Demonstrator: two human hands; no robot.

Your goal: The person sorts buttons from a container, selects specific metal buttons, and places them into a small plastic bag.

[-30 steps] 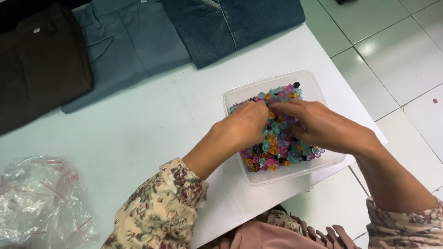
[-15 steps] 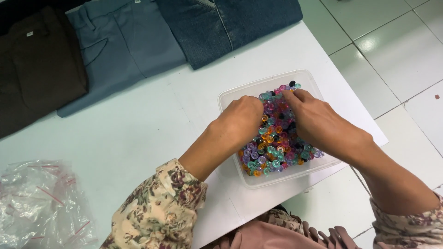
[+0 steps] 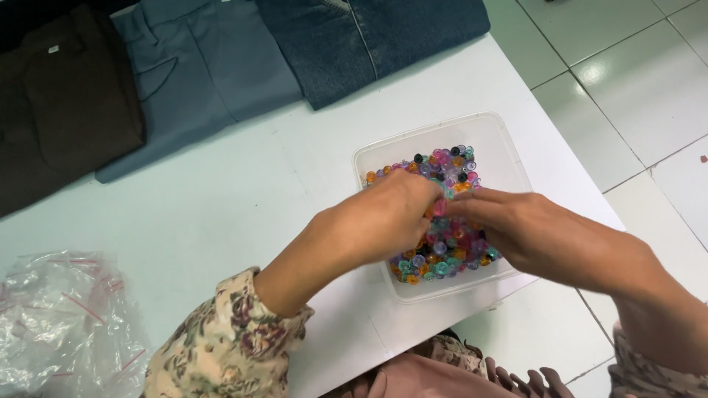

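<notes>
A clear square plastic tub (image 3: 500, 151) stands near the white table's right edge, holding several small round beads (image 3: 445, 163) in pink, blue, orange and black. Both hands hover over the tub. My left hand (image 3: 380, 217) has its fingers curled, fingertips meeting those of my right hand (image 3: 527, 232) above the pile. A pink bead (image 3: 440, 208) shows pinched between the fingertips of the two hands; which hand grips it I cannot tell. The hands hide the middle of the pile.
Three folded trousers lie along the far edge: dark brown (image 3: 63, 103), grey-blue (image 3: 195, 70) and dark denim (image 3: 369, 37). A crumpled clear plastic bag (image 3: 59, 324) lies at the near left. The table (image 3: 221, 214) ends just right of the tub, above a tiled floor (image 3: 634, 81).
Both hands have lifted slightly out of the bead pile and drawn their fingertips together over the tub. The tub has stayed in place.
</notes>
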